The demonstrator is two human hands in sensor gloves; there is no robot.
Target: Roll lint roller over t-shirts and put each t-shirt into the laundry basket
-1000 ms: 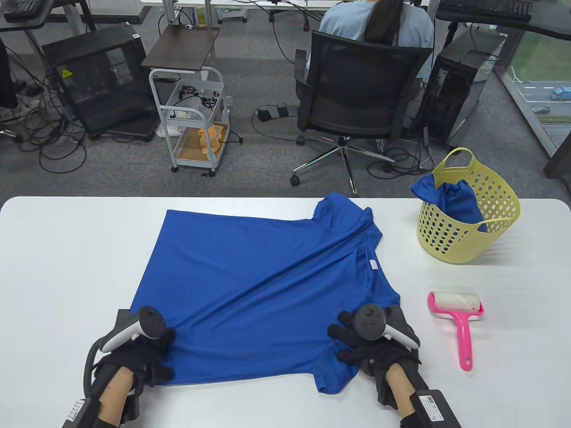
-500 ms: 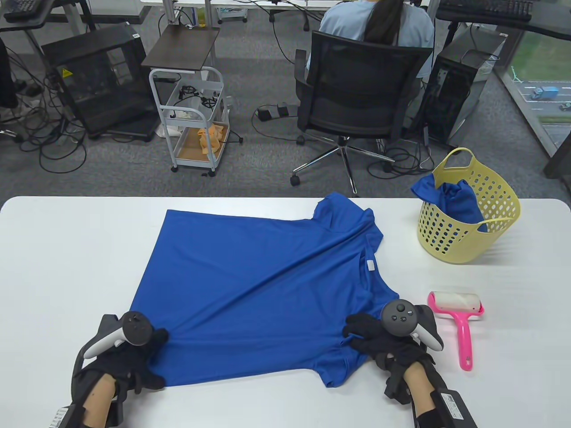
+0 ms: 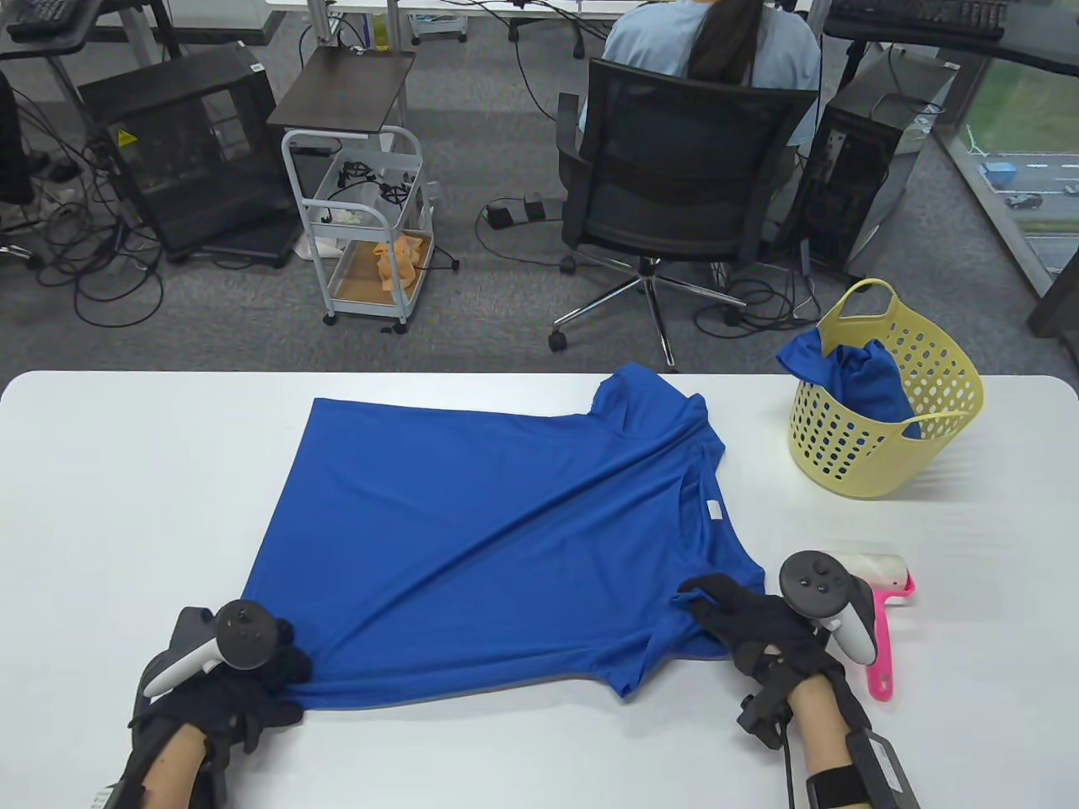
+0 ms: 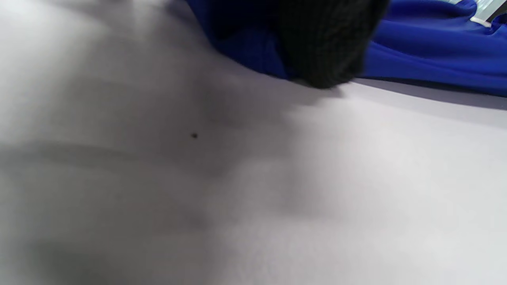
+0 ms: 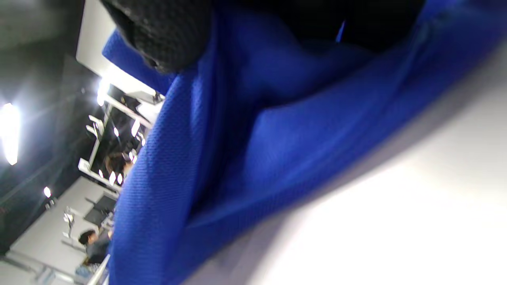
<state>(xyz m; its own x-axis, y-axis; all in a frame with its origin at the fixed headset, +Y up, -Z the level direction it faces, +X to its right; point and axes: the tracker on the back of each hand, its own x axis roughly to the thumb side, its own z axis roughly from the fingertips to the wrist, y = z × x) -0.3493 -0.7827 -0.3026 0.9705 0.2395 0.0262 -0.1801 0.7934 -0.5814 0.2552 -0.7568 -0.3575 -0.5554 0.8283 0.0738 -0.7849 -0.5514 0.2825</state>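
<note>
Fingers of both hands pinch the blue t-shirt [image 3: 489,539]: left hand [image 3: 232,683] at hem corner, right hand [image 3: 750,628] at sleeve. Likely stretching it flat for the lint roller [image 3: 885,590] alongside.

We find no legible text in any view. A yellow triangular warning sticker [image 3: 126,137] sits on the dark computer case [image 3: 181,152] on the floor at upper left; its symbol is too small to read. A white tag [image 3: 713,510] inside the collar of the blue t-shirt [image 3: 472,539] appears blank. White labels on the wrist straps show print we cannot resolve.
</note>
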